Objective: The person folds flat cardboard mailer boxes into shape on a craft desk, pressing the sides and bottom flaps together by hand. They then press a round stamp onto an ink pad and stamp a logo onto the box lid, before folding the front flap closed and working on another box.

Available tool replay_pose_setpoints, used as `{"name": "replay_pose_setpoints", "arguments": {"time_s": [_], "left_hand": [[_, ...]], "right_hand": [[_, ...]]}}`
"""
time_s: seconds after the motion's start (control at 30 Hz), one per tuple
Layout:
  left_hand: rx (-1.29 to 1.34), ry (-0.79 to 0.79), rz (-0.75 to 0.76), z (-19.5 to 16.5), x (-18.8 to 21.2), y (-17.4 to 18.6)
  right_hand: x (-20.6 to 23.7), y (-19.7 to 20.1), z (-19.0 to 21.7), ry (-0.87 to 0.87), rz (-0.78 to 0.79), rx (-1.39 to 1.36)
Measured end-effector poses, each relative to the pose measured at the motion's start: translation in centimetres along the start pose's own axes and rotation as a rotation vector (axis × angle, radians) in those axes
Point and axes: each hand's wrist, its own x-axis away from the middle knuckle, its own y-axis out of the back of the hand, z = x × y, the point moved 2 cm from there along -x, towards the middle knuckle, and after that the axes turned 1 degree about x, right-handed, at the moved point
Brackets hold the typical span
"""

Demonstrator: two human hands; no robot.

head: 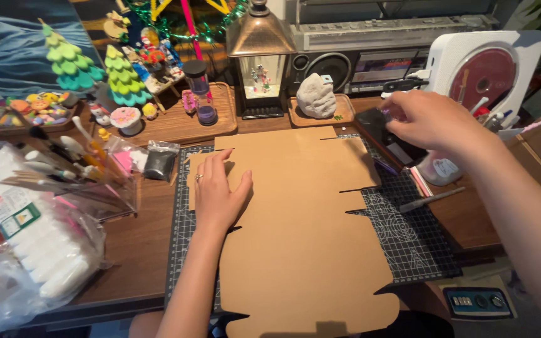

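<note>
From the head camera, the left hand (pixel 217 191) lies flat, fingers spread, on the left part of a brown cardboard sheet (pixel 302 250) spread over the cutting mat (pixel 408 241). The right hand (pixel 430 119) hovers past the sheet's far right corner, fingers curled around a dark flat object (pixel 386 139).

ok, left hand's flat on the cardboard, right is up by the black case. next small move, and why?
Probably lift the black case clear: the right hand already grips its top edge, while the left hand pins the flat cardboard sheet on the cutting mat.
</note>
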Motion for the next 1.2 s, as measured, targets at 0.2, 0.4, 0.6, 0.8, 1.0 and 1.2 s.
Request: {"name": "replay_pose_setpoints", "arguments": {"time_s": [0.2,0.4,0.6,0.8,1.0,1.2], "left_hand": [[0.867,0.173,0.256,-2.3,-0.2,0.7],[1.256,0.372,0.431,-5.8,2.1,1.8],[1.265,0.454,0.439,-6.4,3.3,2.6],[1.254,0.615,0.448,-7.0,3.0,0.9],[1.322,0.822,0.623,-9.6,1.7,-6.4],[1.329,0.81,0.794,-15.5,-1.0,-18.8]], "right_hand": [[2.1,0.1,7.8,0.338,0.181,-0.641],[3.1,-2.5,12.6,0.473,0.31,-1.037],[2.5,-5.1,10.7,0.384,0.287,-1.143],[4.6,-4.3,5.6,0.189,0.081,-1.06],[11.0,-0.8,-1.7,0.144,-0.317,-0.765],[16.0,1.2,-8.4,-0.032,-0.477,-0.816]]}}
